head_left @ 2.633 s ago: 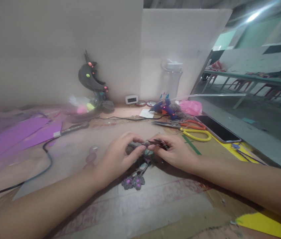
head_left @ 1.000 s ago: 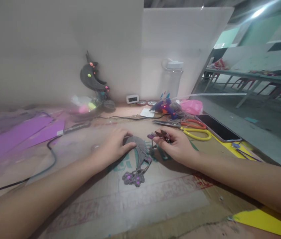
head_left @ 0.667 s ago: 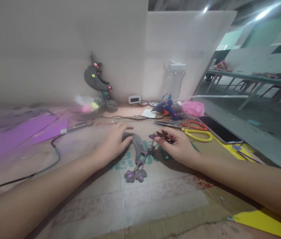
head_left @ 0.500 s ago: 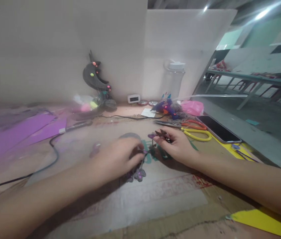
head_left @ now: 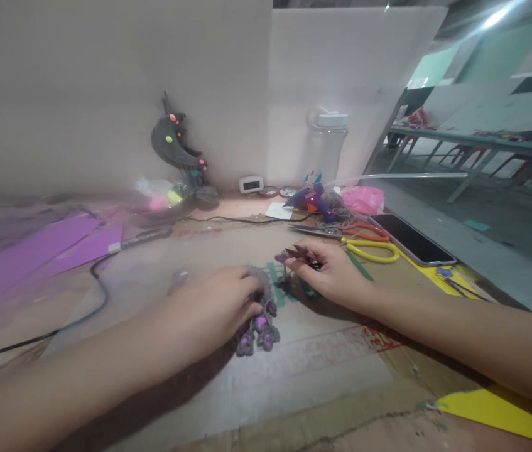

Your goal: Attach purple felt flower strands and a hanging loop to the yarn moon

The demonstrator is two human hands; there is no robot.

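My left hand (head_left: 216, 306) lies over a grey foam craft piece (head_left: 260, 276) on the cardboard-covered table (head_left: 322, 370). Its fingers curl down onto the piece's dangling strings, just above the small grey and purple flowers (head_left: 257, 333). My right hand (head_left: 329, 273) rests to the right of the piece. Its fingertips pinch small dark snips (head_left: 299, 254) beside a little purple flower (head_left: 281, 257).
Orange and yellow scissors (head_left: 364, 242), a blue glue gun (head_left: 310, 199), a pink bag (head_left: 364, 199) and a phone (head_left: 409, 238) lie to the right. A water bottle (head_left: 326, 150), a small clock (head_left: 251, 184) and a grey moon decoration (head_left: 171, 144) stand at the back. Purple foam sheets (head_left: 34, 251) and a black cable (head_left: 96, 282) are on the left.
My left hand slid from the top of the grey piece toward me, down onto its strings and flowers. My right hand stayed put, still pinching the snips.
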